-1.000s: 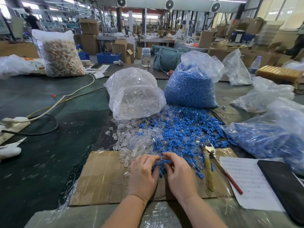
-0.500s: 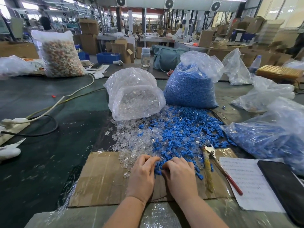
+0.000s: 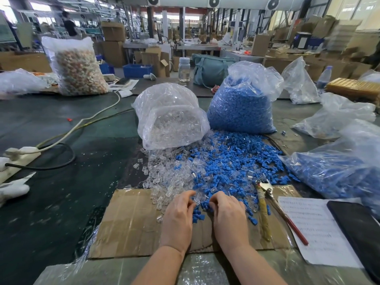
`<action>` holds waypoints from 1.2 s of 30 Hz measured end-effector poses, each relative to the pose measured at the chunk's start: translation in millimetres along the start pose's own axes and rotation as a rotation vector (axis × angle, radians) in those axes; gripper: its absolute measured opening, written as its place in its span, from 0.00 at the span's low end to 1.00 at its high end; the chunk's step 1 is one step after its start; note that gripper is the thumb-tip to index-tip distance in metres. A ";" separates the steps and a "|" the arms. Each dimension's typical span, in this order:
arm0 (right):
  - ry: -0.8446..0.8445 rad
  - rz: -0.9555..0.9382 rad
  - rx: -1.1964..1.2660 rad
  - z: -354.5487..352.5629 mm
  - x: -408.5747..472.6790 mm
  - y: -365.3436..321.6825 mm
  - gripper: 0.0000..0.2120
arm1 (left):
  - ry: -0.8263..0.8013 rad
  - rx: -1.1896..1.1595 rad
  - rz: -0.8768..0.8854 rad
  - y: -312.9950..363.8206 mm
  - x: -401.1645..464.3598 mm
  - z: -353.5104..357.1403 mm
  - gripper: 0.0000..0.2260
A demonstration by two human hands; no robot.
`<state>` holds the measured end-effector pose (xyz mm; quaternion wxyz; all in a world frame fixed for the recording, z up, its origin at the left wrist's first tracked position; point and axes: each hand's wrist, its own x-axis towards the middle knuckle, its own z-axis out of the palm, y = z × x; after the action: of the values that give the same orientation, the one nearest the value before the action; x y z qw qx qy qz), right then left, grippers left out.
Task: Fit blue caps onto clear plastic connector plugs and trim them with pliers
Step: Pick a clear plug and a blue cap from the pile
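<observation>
Fingers curled on both hands, left hand (image 3: 178, 218) and right hand (image 3: 230, 218), at pile edge; hold unclear | caps (image 3: 236, 161) mixed with plugs (image 3: 164, 173) | pliers (image 3: 264, 204) right, on cardboard (image 3: 131, 223)

glossy clear plastic plugs (image 3: 164, 177), matt blue plastic caps (image 3: 232, 165), rough brown cardboard (image 3: 131, 223), crinkled shiny plastic bags (image 3: 170, 112)

Two hands (image 3: 202, 217), one pair of pliers (image 3: 265, 204), one paper sheet (image 3: 312, 227) and uncountably many loose caps (image 3: 232, 161) and plugs (image 3: 164, 173) showed.
</observation>
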<state>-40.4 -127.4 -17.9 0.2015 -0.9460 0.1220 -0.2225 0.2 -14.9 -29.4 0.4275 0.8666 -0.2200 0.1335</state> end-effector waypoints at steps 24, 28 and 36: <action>-0.041 -0.080 0.279 -11.1 11.0 -10.5 0.03 | 0.019 -0.131 -0.070 6.2 9.5 -9.6 0.08; -0.033 -0.077 0.292 -13.5 12.8 -12.0 0.03 | 0.003 -0.126 -0.079 7.0 13.1 -10.6 0.08; -0.029 -0.021 0.353 -18.9 19.5 -17.2 0.03 | -0.072 -0.152 -0.109 11.7 23.8 -14.5 0.08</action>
<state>-29.8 -124.5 12.4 0.3641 -0.9002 0.0681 -0.2288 14.5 -16.0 -2.8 0.4906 0.8465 -0.1972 0.0617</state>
